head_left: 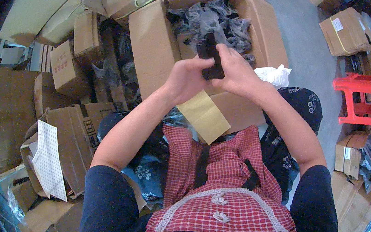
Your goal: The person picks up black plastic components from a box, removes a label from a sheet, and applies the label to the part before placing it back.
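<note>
Between my two hands is a black, flat-sided object (209, 54), its exact kind unclear. My left hand (187, 77) grips its left side, thumb laid across its face. From the right, my right hand (238, 71) closes on its other side, covering part of it. Both hands are over the near part of an open cardboard carton (153, 49). Inside the carton lie several dark items in clear plastic bags (227, 23). Just below my left hand is a yellow paper piece (204, 117); whether the hand touches it I cannot tell.
White crumpled material (274, 75) sits at the carton's right edge. Cardboard boxes (73, 69) crowd the left side, with a white dotted sheet (51, 160) on them. To the right stand a red plastic stool (361, 100) and a strapped box (345, 32).
</note>
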`<state>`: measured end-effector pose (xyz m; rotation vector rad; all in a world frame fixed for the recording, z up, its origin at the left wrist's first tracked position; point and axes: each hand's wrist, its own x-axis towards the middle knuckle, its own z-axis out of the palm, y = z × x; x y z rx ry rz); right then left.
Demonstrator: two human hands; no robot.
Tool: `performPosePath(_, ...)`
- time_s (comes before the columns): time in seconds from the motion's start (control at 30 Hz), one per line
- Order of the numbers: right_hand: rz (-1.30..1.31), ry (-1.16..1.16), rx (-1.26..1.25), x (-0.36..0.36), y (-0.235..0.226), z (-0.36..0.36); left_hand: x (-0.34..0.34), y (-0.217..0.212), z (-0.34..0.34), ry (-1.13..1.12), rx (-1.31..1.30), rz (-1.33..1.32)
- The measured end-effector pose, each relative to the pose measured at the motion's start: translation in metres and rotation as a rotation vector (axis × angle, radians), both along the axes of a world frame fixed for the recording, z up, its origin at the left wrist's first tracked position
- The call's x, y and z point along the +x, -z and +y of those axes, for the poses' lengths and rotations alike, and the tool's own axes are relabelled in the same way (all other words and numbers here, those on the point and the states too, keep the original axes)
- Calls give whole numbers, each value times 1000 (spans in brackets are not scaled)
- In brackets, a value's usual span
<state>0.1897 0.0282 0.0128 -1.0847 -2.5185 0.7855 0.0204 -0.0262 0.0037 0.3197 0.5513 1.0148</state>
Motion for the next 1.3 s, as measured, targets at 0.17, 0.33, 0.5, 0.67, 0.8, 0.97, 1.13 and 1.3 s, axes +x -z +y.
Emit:
performPosePath(0.17,-122,10,-198,2,-26,9,-3,8,2,71,37,276)
performPosePath(0.33,125,-45,-477,20,-31,18,2,2,4,52,99,551)
performPosePath(0.5,496,-74,-916,21,-34,14,-10,-16,7,100,234,385)
performPosePath(0.67,719,-88,-1334,14,-36,-2,-6,-21,8,204,372,-37)
performPosePath(0.8,754,-70,-1271,14,-12,5,-9,-14,5,84,154,-89)
performPosePath(0.97,348,4,-341,28,-7,38,-20,-30,9,-62,71,213)
performPosePath(1.13,721,38,-576,24,-37,33,-12,-13,-3,-171,475,1045)
performPosePath(1.3,536,-192,-91,-9,-34,0,1,4,-5,-256,525,1098)
